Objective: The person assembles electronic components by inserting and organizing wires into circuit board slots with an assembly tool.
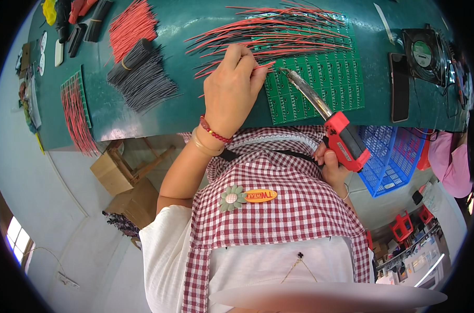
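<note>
My left hand point(232, 86) pinches a thin red wire point(263, 66) and holds its end against a green circuit board panel point(320, 83) on the dark green table point(195, 109). My right hand point(332, 164) grips the red handle of a soldering gun point(346, 141); its metal tip point(285, 70) touches the panel right beside the wire end. Many red and black wires point(279, 31) are fixed along the far rows of the panel and fan out to the left.
Bundles of red wires point(131, 26) and black wires point(143, 78) lie at left, with another wired panel point(76, 112) near the table's left edge. A dark phone point(399, 87) and a small fan point(424, 56) sit at right. A blue basket point(396, 156) and another person's pink sleeve point(453, 161) are below right.
</note>
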The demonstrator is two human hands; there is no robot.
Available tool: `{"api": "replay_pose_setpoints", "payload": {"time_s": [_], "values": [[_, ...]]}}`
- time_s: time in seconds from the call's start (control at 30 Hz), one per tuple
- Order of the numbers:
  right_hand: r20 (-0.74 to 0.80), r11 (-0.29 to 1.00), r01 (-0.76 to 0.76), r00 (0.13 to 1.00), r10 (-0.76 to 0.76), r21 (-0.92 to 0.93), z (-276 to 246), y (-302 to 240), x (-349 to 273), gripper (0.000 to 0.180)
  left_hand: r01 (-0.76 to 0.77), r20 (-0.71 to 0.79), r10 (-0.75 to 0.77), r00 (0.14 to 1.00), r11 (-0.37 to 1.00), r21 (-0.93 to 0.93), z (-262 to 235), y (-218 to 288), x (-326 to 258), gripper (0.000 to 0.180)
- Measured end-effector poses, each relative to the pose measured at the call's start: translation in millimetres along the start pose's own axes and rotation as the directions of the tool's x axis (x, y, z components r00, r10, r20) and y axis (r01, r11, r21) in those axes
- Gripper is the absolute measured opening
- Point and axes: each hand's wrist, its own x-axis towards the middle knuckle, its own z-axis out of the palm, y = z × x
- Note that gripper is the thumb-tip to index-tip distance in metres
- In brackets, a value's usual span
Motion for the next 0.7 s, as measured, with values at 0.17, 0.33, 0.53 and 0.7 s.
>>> {"api": "replay_pose_setpoints", "payload": {"time_s": [0.17, 0.33, 0.53, 0.7], "values": [[0.012, 1.0, -0.016, 1.0, 0.016, -0.023, -1, 3, -1, 0.039, -0.007, -0.006, 0.007, 1.0, 1.0, 0.005, 2, 0, 0, 0.014], [0.022, 0.997, -0.052, 0.998, 0.053, -0.052, -1, 4, -2, 0.037, -0.024, -0.004, 0.024, 1.0, 0.999, 0.031, 1, 1, 1, 0.014], [0.026, 0.998, -0.033, 0.999, 0.034, -0.053, 0, 2, -2, 0.039, -0.042, 0.011, 0.042, 0.999, 0.998, 0.037, 0, 1, 0, 0.016], [-0.024, 0.998, -0.068, 0.997, 0.069, 0.018, -2, -4, -3, 0.043, -0.042, -0.007, 0.042, 0.999, 0.998, 0.036, 2, 0, -1, 0.015]]}}
